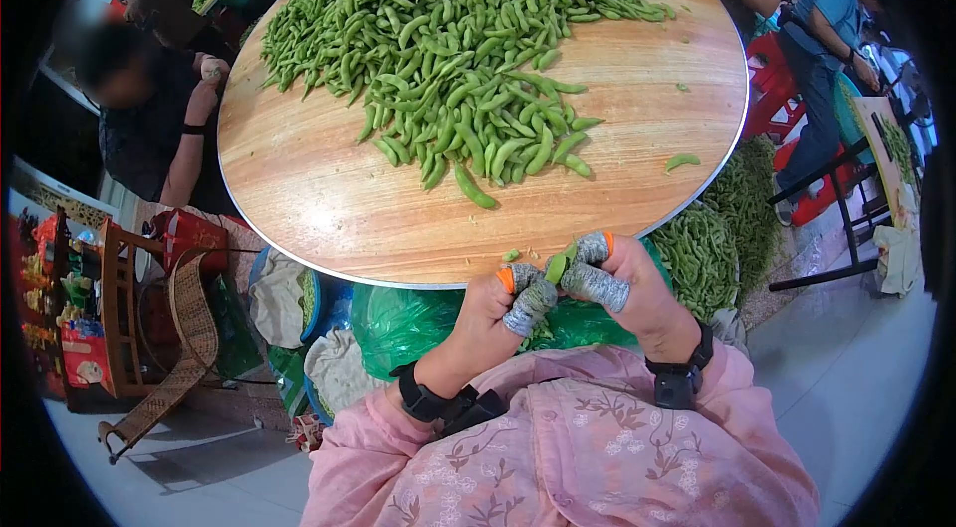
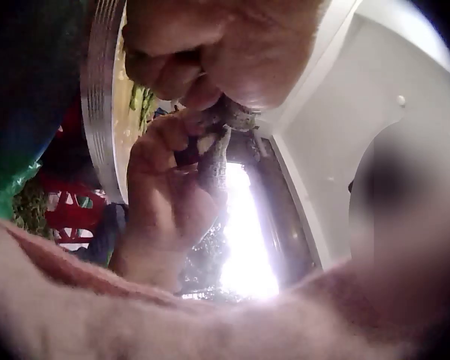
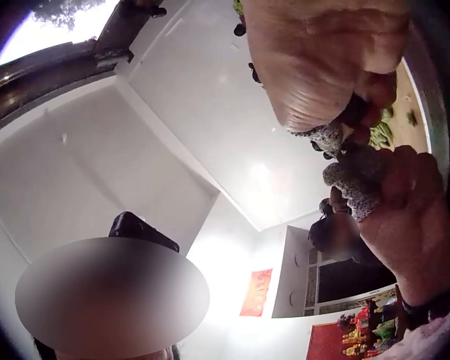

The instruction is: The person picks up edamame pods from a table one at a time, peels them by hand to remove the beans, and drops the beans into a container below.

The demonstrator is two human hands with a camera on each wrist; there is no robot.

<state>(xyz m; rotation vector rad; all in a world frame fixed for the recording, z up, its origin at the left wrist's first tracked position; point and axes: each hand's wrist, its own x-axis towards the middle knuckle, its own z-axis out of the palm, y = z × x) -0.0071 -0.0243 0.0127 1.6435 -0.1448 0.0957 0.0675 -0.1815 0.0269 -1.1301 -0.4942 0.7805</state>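
At the near edge of the round table, a green soybean pod (image 1: 558,268) is held between the fingertips of both hands. My left hand (image 1: 486,312) pinches it from the left, and my right hand (image 1: 645,296) from the right. Grey knitted covers wrap the thumbs and some fingers, with orange showing beneath them. A big heap of soybean pods (image 1: 468,39) covers the far part of the wooden tabletop (image 1: 309,188). Both wrist views show the fingertips meeting, the pod largely hidden by fingers.
One loose pod (image 1: 682,160) lies on the right of the tabletop. Below the table edge is a green plastic bag (image 1: 403,323), with a pile of pods (image 1: 702,258) at the right. A wicker chair (image 1: 189,328) stands at the left. Other people sit or stand around.
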